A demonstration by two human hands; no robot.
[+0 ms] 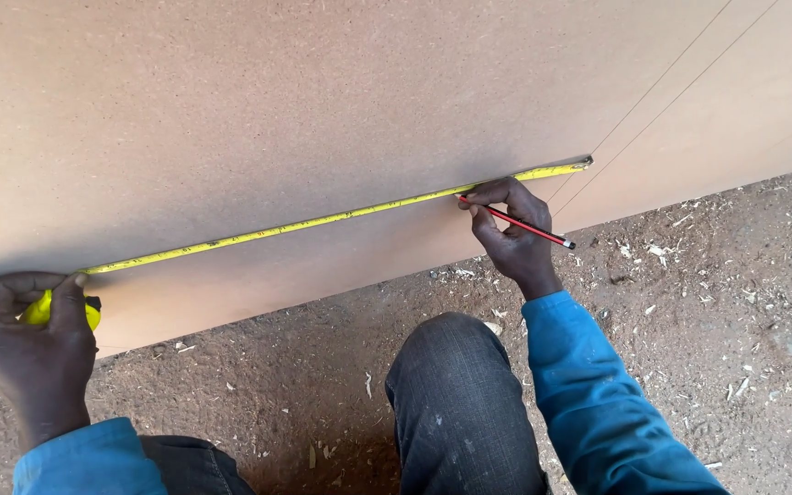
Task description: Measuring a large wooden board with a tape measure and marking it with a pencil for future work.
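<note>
**Tape stretched along the board's near edge, pencil at the mark**

My left hand [25, 335] grips the yellow tape measure case [40, 312] at the left end of the board [323, 110], fingers wrapped tight around it and pressing it onto the near edge. From there the yellow tape [323, 220] runs rightward and slightly away from me, its long axis lying almost parallel to the board's near edge, to a hook [583, 165] that sits well inside the board, close to two thin pencilled lines [662, 92].

My right hand [511, 234] rests on the board just on my side of the tape, near its far right end. It pinches a red pencil [520, 225] between thumb and fingers, the tip hidden under my fingers right against the tape, the butt pointing off to the right. This hand is the nearer one to the hook; the case sits well apart, at the other end.

Below the board, my knee [456, 385] hovers over bare earth [717, 302] littered with wood shavings.
</note>
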